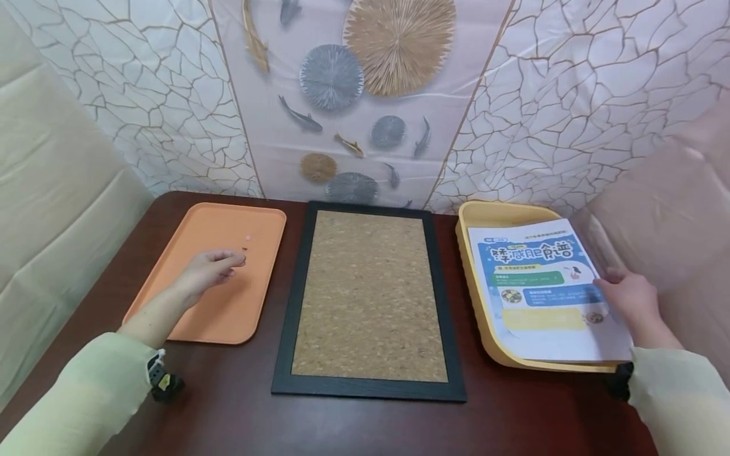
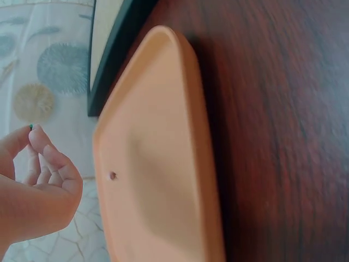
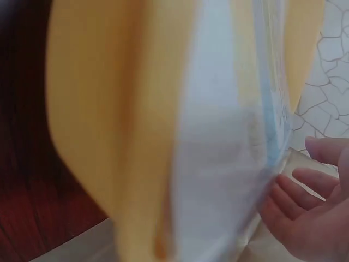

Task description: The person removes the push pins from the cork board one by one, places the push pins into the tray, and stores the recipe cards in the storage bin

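In the head view my left hand [image 1: 213, 272] is above the orange tray [image 1: 228, 310]. Its thumb and index finger pinch a tiny green thing [image 2: 31, 126], mostly hidden by the fingertips; its kind cannot be made out. A small dark red piece [image 2: 113, 175] lies on the tray in the left wrist view. My right hand [image 1: 630, 297] is at the right edge of a printed sheet [image 1: 536, 342] with blue, green and yellow blocks, lying in a yellow basket [image 1: 485, 323]. In the right wrist view, its thumb and fingers are apart, with the fingertips near the paper's edge.
Between the tray and the basket lies a cork board [image 1: 371, 297] with a black frame, on the dark red-brown table [image 1: 365, 424]. A patterned backdrop [image 1: 353, 126] rises behind the table. Pale padded covers [image 1: 667, 196] stand close at both sides.
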The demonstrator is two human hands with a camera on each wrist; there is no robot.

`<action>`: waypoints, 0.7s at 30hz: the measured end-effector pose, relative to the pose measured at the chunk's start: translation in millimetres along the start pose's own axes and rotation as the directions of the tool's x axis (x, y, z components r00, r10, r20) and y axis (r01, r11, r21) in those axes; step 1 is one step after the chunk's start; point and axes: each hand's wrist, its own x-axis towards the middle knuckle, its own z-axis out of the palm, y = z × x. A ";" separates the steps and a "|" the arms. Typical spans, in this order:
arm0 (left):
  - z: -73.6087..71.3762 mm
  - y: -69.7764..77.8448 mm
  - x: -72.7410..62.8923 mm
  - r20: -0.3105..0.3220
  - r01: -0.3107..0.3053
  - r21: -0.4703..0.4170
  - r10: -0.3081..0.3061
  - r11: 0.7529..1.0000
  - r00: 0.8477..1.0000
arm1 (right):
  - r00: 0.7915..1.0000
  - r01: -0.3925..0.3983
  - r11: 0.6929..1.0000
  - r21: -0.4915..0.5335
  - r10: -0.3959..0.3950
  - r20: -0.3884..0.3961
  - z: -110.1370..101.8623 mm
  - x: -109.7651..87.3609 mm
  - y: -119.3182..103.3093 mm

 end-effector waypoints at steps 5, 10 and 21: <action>-4.7 -8.3 7.8 -0.044 0.029 0.042 -0.027 0.999 0.999 | 0.999 0.027 0.999 -0.041 -0.028 -0.029 4.6 -3.9 2.0; -6.0 -18.7 16.9 -0.099 0.069 0.135 -0.056 0.988 0.993 | 0.995 0.050 0.998 -0.034 -0.053 -0.090 9.3 -10.8 -9.7; -0.7 -31.3 27.3 -0.233 0.100 0.288 -0.032 0.952 0.972 | 0.977 0.148 0.988 -0.053 -0.154 -0.147 21.1 -24.2 -30.2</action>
